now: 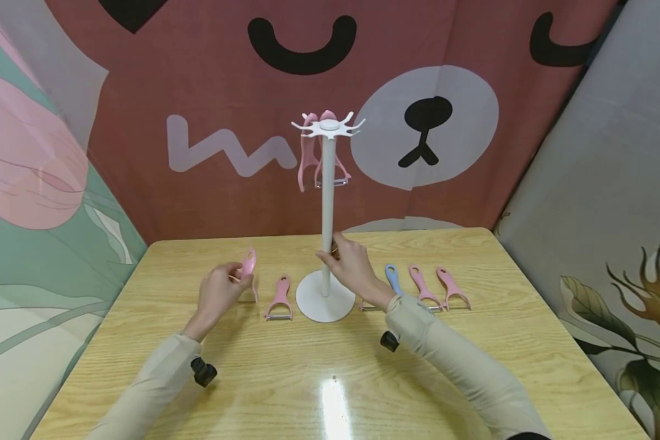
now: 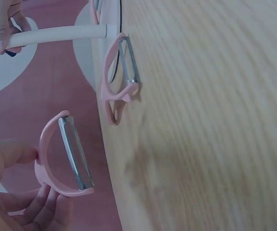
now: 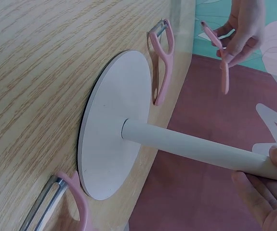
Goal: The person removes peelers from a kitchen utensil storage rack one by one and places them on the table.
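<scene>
My left hand (image 1: 217, 294) pinches a pink peeler (image 1: 249, 264) above the table, left of the stand. In the left wrist view its curved frame (image 2: 44, 168) and metal blade (image 2: 74, 151) face the table. With thumb and fingers, my right hand (image 1: 359, 269) grips the white pole (image 1: 327, 201) of an upright stand, whose round base (image 1: 324, 313) rests on the table. Pink peelers (image 1: 308, 153) hang from hooks at the back of its white top (image 1: 330, 127). Between my left hand and the base lies another pink peeler (image 1: 281, 293).
Right of the base lie a blue peeler (image 1: 392, 276) and two pink peelers (image 1: 418, 278), (image 1: 447, 282). Another pink peeler (image 3: 83, 204), close to the base, is mostly hidden behind my right hand in the head view. A patterned curtain (image 1: 225, 208) hangs behind the wooden table (image 1: 286, 379).
</scene>
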`<state>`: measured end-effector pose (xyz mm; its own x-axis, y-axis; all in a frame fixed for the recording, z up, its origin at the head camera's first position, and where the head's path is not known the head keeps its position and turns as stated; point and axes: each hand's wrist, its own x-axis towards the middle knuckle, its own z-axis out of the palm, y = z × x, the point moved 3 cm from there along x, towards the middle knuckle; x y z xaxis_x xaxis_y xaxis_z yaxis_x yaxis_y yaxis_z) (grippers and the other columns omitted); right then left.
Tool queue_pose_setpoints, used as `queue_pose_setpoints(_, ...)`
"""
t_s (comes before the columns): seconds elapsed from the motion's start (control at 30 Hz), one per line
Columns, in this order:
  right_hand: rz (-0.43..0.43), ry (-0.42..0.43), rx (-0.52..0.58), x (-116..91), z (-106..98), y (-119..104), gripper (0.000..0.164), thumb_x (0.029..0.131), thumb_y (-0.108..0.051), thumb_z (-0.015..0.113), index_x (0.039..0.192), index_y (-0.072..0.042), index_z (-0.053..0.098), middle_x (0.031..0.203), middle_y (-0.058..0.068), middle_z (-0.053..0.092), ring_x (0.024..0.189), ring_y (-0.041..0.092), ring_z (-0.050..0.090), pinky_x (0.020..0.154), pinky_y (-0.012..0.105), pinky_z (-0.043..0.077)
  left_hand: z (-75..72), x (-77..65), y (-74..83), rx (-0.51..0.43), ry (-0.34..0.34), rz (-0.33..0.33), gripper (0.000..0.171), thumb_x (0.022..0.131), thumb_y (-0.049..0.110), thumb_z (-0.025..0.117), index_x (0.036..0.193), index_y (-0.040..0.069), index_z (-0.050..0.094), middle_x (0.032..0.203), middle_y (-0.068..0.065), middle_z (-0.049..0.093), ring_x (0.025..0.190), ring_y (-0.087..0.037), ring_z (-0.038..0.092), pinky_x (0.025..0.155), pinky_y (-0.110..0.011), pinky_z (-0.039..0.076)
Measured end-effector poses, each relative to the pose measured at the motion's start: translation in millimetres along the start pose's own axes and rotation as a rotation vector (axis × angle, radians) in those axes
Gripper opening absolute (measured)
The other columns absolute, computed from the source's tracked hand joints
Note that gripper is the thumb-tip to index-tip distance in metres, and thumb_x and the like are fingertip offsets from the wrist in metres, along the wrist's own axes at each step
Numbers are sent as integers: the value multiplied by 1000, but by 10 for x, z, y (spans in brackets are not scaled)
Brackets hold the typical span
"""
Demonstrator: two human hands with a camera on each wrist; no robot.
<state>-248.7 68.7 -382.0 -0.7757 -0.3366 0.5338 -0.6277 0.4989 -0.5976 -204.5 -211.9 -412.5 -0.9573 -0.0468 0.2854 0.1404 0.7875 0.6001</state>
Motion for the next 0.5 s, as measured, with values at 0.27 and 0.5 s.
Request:
queue_pose_setpoints(0.27,3,-6,7,-3,8,7,21,92,-12,73,102,1,61,83,12,69,70,21,70,59,29,57,99,-51,-53,46,-68,-32,36,87,17,70,112,-9,68,84,-11,67,64,-18,57,58,-34,45)
queue_pose_setpoints(0.5,6,-6,3,-1,9,14,22,92,-15,73,102,1,61,84,11,70,70,20,70,59,27,57,140,-77,-90,57,-110,-67,38,88,19,70,113,-10,67,85,-11,67,63,-19,54,56,-33,44)
